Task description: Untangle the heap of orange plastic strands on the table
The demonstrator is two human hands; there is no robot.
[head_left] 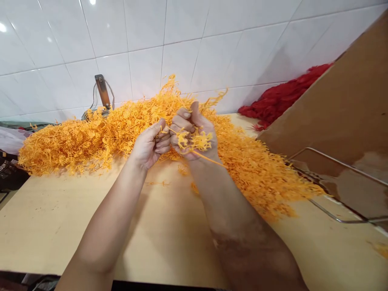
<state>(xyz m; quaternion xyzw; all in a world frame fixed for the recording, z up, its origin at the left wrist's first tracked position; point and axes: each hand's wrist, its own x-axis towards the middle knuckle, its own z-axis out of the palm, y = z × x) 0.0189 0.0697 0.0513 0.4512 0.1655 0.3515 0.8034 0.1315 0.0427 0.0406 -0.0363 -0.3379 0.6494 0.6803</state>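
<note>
Both hands meet at the frame's centre, fingers curled: the left hand (150, 141) pinches the upper-left end of a thin, frilly yellow-orange sprig (202, 141), and the right hand (203, 124) grips it, nearer its tuft. Its long axis slopes down rightward, a stem crossing the right wrist. Just beyond spreads a bulky heap of curly orange strands (121, 129); a brown cardboard sheet (327, 109) and bent metal wire frame (342, 163) limit room at right.
</note>
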